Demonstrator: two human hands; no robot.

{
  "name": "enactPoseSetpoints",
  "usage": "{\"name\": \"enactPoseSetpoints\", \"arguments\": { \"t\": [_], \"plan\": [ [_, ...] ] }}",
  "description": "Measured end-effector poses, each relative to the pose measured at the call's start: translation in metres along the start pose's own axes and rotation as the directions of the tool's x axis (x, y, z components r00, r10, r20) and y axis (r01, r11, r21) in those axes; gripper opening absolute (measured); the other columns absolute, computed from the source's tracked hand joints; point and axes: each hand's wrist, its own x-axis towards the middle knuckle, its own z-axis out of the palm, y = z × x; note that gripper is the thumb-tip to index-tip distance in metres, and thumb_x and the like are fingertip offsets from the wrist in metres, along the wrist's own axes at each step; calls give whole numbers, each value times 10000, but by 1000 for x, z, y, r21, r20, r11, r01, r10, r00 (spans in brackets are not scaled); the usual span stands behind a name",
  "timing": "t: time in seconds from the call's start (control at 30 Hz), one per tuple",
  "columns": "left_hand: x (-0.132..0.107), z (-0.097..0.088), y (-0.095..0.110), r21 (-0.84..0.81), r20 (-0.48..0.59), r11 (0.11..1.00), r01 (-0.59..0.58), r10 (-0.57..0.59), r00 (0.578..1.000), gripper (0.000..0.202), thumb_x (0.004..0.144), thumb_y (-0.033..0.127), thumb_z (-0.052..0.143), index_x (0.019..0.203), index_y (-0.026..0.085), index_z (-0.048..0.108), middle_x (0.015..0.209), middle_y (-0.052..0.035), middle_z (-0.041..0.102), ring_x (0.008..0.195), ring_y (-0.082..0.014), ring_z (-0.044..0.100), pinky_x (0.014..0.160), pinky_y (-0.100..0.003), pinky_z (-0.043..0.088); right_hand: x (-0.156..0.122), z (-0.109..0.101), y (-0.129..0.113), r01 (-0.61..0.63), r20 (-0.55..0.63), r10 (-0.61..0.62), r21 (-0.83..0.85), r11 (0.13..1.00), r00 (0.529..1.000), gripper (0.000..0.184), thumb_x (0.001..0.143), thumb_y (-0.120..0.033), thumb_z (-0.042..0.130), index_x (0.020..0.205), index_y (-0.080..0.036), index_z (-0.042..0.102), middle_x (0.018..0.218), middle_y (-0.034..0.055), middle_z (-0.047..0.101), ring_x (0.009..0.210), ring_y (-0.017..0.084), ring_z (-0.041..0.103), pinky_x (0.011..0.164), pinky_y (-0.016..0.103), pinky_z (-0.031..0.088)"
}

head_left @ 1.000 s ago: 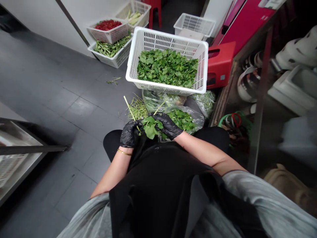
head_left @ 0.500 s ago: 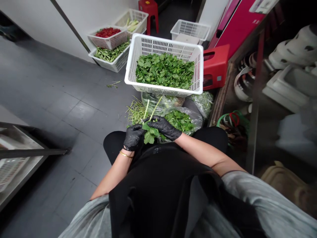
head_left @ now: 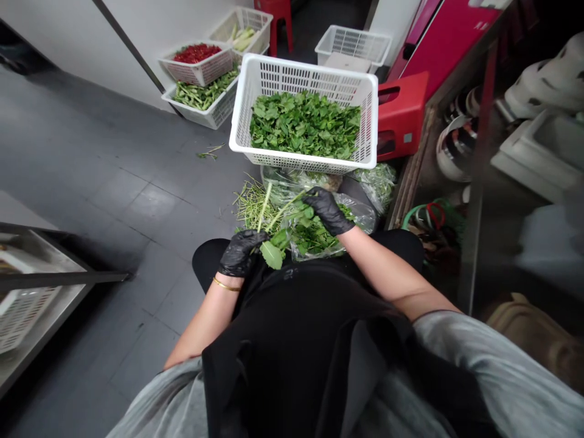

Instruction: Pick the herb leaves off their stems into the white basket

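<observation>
Both hands wear black gloves. My left hand [head_left: 239, 252] is closed around a leafy green sprig [head_left: 272, 250] whose pale stalks stick up and away over my lap. My right hand [head_left: 329, 210] is closed on a few green leaves beside the stalks, above a clear plastic bag of greens [head_left: 319, 234]. A white perforated basket [head_left: 305, 163] half full of picked leaves stands just beyond the bag. A heap of bare stalks [head_left: 250, 204] lies on the floor to the left of the bag.
Further back stand white baskets of red chillies [head_left: 197, 61], green beans [head_left: 203, 100] and pale stalks, plus one more white basket [head_left: 353, 47]. A red stool [head_left: 401, 115] and metal shelving with bowls are at the right. A steel rack [head_left: 41, 286] is at the left.
My right hand has moved up and right, away from the left hand, pulling leaves off the sprig. The left hand has stayed in place with the stalks.
</observation>
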Motion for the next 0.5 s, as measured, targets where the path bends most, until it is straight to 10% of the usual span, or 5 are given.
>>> {"name": "enactPoseSetpoints", "arguments": {
  "t": [0.17,0.27,0.37,0.5],
  "plan": [
    [10,-9,-9,-258,-6,964,65,-69,998,52,701,192,772,732,183,732,580,20,610,440,-75,510,449,-202,469,-12,-27,-9,-198,43,194,267,943,980,245,679,-350,680,800,-207,522,724,-41,579,557,98,515,519,225,439],
    [12,2,-17,-313,39,946,87,-78,996,94,701,168,769,782,189,725,622,21,630,442,-71,512,462,-205,482,-30,-2,-17,-33,281,-1,117,993,960,275,722,-389,720,883,-194,611,819,-13,653,689,125,584,655,250,491],
    [12,13,-21,-266,59,962,67,-54,997,133,702,223,779,823,210,728,795,-27,716,642,-157,664,593,-277,563,-37,35,-14,225,544,-163,-49,973,823,362,773,-501,711,896,-162,683,911,32,703,861,173,623,821,293,493],
    [12,11,-23,-130,9,991,-19,21,1000,186,659,237,820,826,227,740,944,-62,746,963,-260,704,750,-328,584,-31,57,3,193,663,-104,-63,979,741,475,769,-597,689,911,-145,728,918,38,722,887,193,648,883,330,494]
  ]
}}
